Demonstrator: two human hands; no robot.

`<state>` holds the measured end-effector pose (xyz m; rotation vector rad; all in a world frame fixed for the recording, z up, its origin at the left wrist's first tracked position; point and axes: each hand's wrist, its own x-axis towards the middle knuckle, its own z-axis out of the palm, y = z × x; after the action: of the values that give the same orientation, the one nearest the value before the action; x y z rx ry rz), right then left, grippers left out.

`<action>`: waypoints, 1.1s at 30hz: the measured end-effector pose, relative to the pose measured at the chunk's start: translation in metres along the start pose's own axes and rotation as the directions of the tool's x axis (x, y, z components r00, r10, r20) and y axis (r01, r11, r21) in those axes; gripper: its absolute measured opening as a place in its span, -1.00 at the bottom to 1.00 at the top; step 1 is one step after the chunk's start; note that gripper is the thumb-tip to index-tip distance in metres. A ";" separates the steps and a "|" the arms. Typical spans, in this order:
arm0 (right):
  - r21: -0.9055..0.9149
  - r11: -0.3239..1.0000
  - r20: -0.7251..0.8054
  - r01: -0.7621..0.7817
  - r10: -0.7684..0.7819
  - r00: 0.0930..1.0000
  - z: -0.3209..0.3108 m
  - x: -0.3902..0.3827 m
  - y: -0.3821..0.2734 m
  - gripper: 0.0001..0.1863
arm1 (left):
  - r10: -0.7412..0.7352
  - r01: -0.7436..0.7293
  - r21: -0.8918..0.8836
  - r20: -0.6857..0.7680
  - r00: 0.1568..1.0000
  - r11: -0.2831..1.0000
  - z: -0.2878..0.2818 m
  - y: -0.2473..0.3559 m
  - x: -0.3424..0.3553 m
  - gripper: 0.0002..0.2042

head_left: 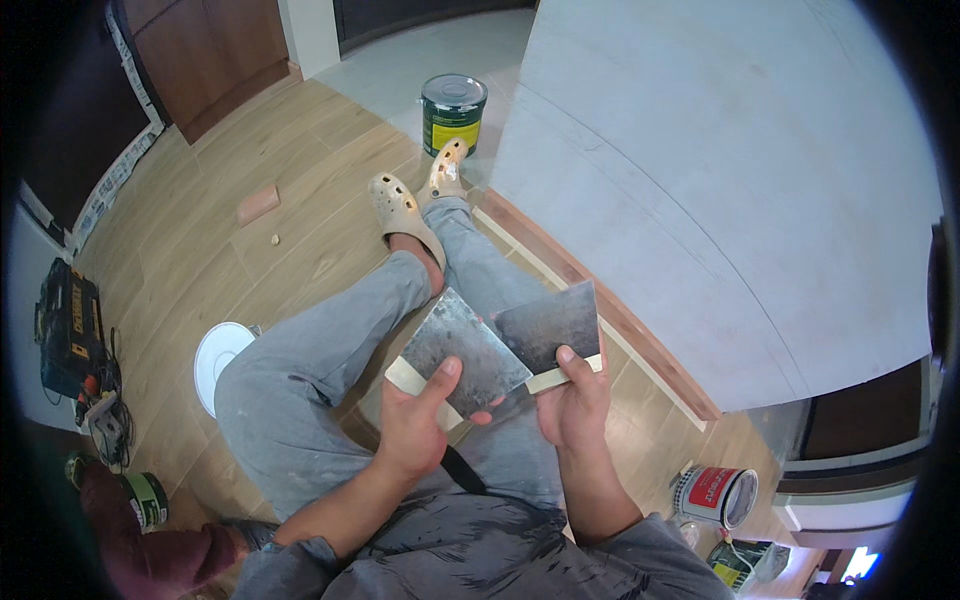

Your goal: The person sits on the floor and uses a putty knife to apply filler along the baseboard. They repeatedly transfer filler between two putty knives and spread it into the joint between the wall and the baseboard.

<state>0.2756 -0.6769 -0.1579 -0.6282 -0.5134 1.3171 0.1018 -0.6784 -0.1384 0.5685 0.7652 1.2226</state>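
Note:
I sit on the floor with both hands raised over my lap. My left hand [413, 425] grips a wide, flat putty scraper [468, 340] by its cream-coloured back edge, thumb on top of the smeared grey metal blade. In my right hand [578, 410] is a second putty scraper [548, 325], darker grey, pinched at its cream edge under the thumb. The two blades meet over my lap, the left one overlapping part of the right one. Fingers beneath both scrapers are mostly hidden.
A lidded green bucket [455, 115] stands beyond my clogs. White panel [720, 190] and wooden skirting [600, 310] rise at right. Left are a white lid [222, 365], a black toolbox [72, 325] and another person's maroon-clothed limb [160, 535]. A paint can [715, 495] sits lower right.

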 end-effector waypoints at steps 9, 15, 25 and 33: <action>-0.234 0.956 -0.049 0.179 -0.196 0.979 0.005 -0.018 0.011 -0.46 | 0.092 -0.092 0.018 0.009 0.996 0.996 0.014 -0.008 -0.003 -0.65; -0.294 0.945 0.036 0.142 -0.137 0.990 -0.005 -0.015 0.006 -0.49 | 0.089 -0.087 0.042 -0.034 0.995 0.995 0.018 -0.009 -0.007 -0.64; -0.413 0.904 0.160 -0.111 0.192 0.968 -0.011 -0.006 -0.020 -0.57 | 0.131 -0.112 0.187 -0.092 0.987 0.976 0.014 -0.008 -0.012 -0.67; -0.145 0.986 -0.090 -0.088 0.075 0.993 -0.027 0.003 -0.030 -0.55 | -0.071 0.071 0.006 -0.016 0.997 0.997 -0.012 0.030 0.001 -0.57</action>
<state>0.3156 -0.6815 -0.1572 -0.8329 -0.5246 1.3309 0.0747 -0.6694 -0.1236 0.5333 0.7971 1.1608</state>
